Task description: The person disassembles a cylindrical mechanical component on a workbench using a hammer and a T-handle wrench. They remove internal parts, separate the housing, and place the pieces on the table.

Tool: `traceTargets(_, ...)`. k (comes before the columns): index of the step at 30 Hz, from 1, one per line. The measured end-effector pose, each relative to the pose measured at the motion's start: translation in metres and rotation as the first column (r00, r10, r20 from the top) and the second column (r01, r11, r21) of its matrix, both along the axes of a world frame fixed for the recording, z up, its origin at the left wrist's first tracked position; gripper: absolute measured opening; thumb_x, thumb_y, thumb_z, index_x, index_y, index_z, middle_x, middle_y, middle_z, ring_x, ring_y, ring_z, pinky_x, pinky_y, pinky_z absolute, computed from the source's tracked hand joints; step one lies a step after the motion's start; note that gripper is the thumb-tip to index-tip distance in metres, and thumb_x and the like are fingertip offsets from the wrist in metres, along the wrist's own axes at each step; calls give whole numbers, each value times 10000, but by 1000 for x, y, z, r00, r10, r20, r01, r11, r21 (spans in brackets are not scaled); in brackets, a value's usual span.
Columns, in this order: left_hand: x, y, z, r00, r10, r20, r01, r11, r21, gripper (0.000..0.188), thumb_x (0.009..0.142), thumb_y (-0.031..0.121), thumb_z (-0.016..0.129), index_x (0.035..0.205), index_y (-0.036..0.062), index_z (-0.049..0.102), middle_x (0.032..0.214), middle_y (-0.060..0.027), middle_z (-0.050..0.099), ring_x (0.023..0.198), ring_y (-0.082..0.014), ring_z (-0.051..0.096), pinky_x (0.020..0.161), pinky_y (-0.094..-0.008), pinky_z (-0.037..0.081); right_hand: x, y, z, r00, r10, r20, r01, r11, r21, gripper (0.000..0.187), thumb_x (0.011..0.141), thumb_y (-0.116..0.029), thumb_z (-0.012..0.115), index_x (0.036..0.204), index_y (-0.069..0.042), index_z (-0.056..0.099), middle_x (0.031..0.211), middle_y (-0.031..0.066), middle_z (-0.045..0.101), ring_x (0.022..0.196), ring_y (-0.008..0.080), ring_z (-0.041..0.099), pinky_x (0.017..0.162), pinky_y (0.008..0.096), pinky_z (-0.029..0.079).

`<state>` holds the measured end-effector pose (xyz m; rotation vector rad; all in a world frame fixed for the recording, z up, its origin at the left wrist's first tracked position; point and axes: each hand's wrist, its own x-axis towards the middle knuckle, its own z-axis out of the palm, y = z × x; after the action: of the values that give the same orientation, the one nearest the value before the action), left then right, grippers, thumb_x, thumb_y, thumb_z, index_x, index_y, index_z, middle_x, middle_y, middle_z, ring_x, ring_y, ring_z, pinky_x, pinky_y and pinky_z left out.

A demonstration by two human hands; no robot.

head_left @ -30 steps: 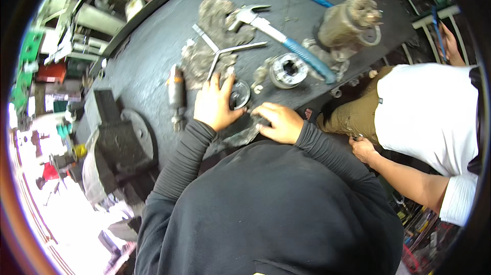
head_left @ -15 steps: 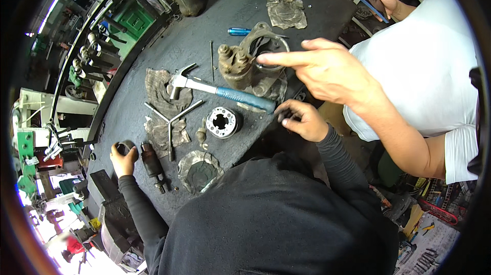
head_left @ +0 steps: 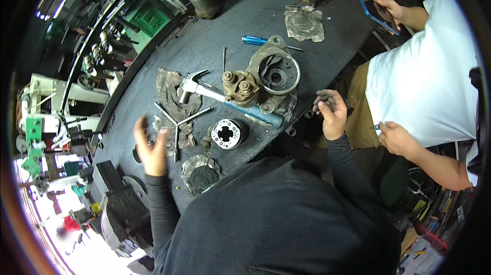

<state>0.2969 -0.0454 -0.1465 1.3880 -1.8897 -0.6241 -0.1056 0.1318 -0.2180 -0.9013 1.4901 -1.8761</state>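
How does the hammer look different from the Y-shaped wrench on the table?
The hammer has one straight shaft with a blue grip; the Y-shaped wrench has three spreading arms of plain silvery metal. A brown metal part partly hides the hammer, while nothing hides the wrench. Both lie partly over dirty cloth.

The bench (head_left: pixel 340 24) is dark grey. At 9 o'clock the Y-wrench (head_left: pixel 177 125) is plain silver. The hammer (head_left: pixel 209 93) has a silver head at 10 o'clock and a blue grip. The screwdriver (head_left: pixel 252 40) at 12 has a blue handle; the housing (head_left: pixel 261 61) at 1 is brownish grey. At 8, the cylinder (head_left: pixel 236 135) shows pale silver, dark-dotted around a black centre.
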Motion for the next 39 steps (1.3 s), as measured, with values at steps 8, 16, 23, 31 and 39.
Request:
traceTargets(8, -179, 23, 4, 756, -471, -455, 514, 857, -34, 1113, 584, 192, 940, 1446, 6, 260, 1387, -174, 459, 1258, -270, 490, 1090, -421, 380, -1, -11, -3, 996, -19, 90, 24, 998, -57, 212, 896, 32, 543, 1103, -10, 563, 868, 31, 587, 709, 82, 550, 646, 216, 459)
traceTargets(16, -206, 16, -13, 719, -421, -553, 429, 895, -124, 701, 615, 26, 826, 1225, -12, 481, 1241, -161, 583, 1176, -262, 558, 1043, -394, 424, 6, 1, -21, 973, 80, -215, -83, 997, -2, 353, 810, 6, 633, 1157, -1, 570, 1080, 91, 558, 892, 141, 563, 743, 245, 471)
traceTargets(23, -206, 26, -24, 707, -337, -622, 372, 925, -79, 693, 606, -88, 746, 1185, 66, 398, 1071, -115, 602, 1081, -242, 587, 1001, -427, 457, -4, -64, 3, 733, 22, -679, -151, 980, -131, 1029, 672, -457, 843, 1428, 11, 326, 1385, 232, 415, 1292, 415, 414, 1081, 503, 359)
traceTargets(31, -218, 36, -4, 608, -285, -742, 378, 925, -45, 626, 640, -27, 779, 1165, 57, 447, 1060, -125, 601, 1040, -229, 596, 994, -446, 461, 7, -91, 11, 693, -42, -720, -73, 989, -128, 1005, 637, -334, 844, 1436, 8, 339, 1432, 216, 434, 1376, 395, 361, 1128, 563, 227)
traceTargets(39, -186, 45, 61, 123, 89, -988, 201, 973, 113, 370, 812, 115, 657, 1139, -14, 539, 1075, -164, 624, 1005, -295, 628, 928, -482, 514, -16, -127, 153, 377, 249, -892, -539, 842, 8, 1094, 681, -799, 613, 1453, -51, 412, 1452, 175, 464, 1391, 366, 359, 1140, 548, 218)
